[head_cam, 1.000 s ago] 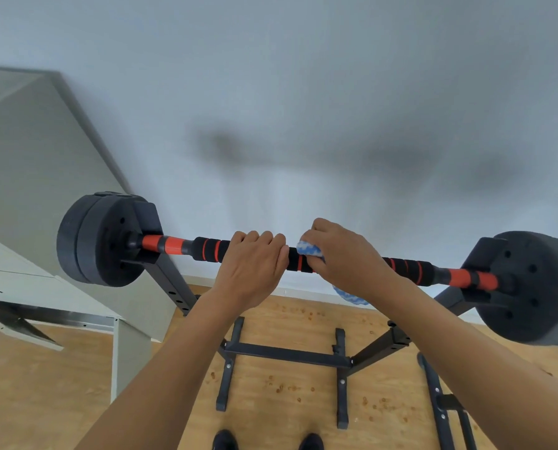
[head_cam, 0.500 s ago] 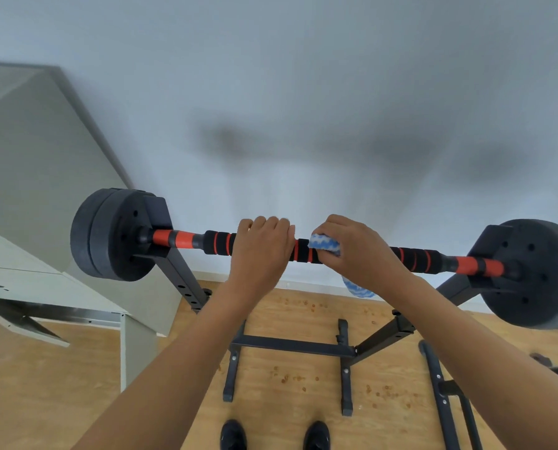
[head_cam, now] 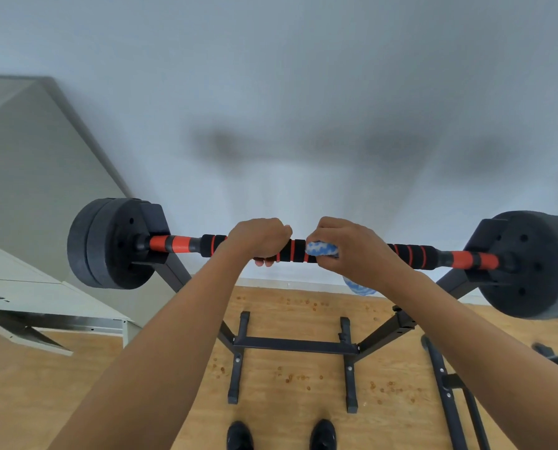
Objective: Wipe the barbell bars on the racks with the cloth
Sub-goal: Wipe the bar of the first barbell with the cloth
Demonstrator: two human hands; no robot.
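A barbell bar [head_cam: 297, 251] with black foam and orange rings lies across a black rack [head_cam: 295, 347], with dark weight plates at both ends. My left hand [head_cam: 258, 240] grips the bar left of its middle, fingers curled round it. My right hand [head_cam: 352, 250] holds a blue and white cloth [head_cam: 321, 249] wrapped against the bar just right of the middle. A loose end of the cloth [head_cam: 357, 289] hangs down behind my right wrist.
The left weight plates [head_cam: 109, 243] and the right weight plates [head_cam: 531, 264] stick out at chest height. A pale cabinet [head_cam: 44, 297] stands at the left. A second black frame [head_cam: 449, 391] lies on the wooden floor at the right. A white wall is behind the rack.
My right hand with the cloth has slid a little to the right along the bar. My left hand keeps its grip. The view has shifted slightly.
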